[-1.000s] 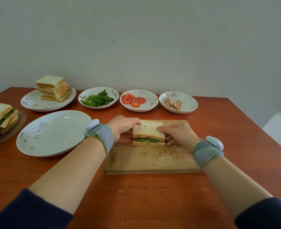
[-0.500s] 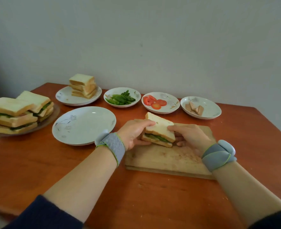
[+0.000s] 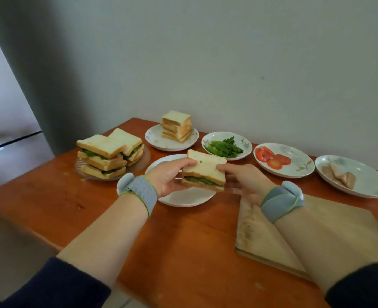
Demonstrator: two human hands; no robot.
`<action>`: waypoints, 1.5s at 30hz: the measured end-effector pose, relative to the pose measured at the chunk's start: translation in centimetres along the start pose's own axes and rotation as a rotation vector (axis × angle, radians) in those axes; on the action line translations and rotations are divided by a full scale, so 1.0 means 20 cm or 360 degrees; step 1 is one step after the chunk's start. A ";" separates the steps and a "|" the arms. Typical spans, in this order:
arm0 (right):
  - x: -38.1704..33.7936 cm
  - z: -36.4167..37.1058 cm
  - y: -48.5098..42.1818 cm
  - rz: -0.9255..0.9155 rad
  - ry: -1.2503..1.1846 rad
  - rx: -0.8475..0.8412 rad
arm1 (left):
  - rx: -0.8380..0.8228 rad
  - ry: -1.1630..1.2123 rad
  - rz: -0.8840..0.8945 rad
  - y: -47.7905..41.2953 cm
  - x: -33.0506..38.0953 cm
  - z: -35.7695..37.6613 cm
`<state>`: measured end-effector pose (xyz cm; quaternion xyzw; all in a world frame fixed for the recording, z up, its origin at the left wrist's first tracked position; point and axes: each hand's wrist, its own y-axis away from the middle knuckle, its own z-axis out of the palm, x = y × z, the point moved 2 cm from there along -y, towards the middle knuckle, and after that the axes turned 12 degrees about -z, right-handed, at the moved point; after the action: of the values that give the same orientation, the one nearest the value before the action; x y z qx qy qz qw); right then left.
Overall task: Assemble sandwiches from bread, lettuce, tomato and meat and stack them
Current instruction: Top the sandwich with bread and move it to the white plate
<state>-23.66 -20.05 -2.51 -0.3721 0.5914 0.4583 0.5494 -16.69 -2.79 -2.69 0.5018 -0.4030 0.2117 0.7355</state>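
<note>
Now the left hand (image 3: 169, 176) and right hand (image 3: 243, 181) pinch the sandwich (image 3: 203, 171) between them, above a plate (image 3: 183, 200); a tilt or uneven squeeze could slide the filling out short of the stack (image 3: 108, 152) further left.

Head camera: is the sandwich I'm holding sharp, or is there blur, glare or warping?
Head view: the sandwich between the left hand and right hand is fairly sharp, its lettuce edge readable; lighting is soft and even, no harsh glare; wide-angle distortion makes the grey column at far left lean.

Pale wall (image 3: 250, 63) rises behind reddish wooden table (image 3: 50, 196).
</note>
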 end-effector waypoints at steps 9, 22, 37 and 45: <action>-0.02 0.23 -0.30 0.0062 0.0331 -0.0002 | 0.0329 -0.0007 0.0024 -0.24 0.10 -0.26; 0.04 0.23 -0.39 0.0171 0.0503 0.0037 | 0.0527 -0.0521 -0.0027 -0.36 0.17 -0.28; -0.04 0.23 -0.40 0.0072 0.1080 0.0011 | 0.0590 -0.0994 0.0040 -0.31 0.22 -0.25; -0.26 0.23 -0.57 -0.0413 0.1402 0.0044 | 0.0864 -0.1196 0.0533 -0.36 0.45 -0.24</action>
<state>-10.93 -19.42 1.21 -0.5950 0.7232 0.1760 0.3033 -4.52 -2.16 -0.34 0.6453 -0.6458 0.2287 0.3378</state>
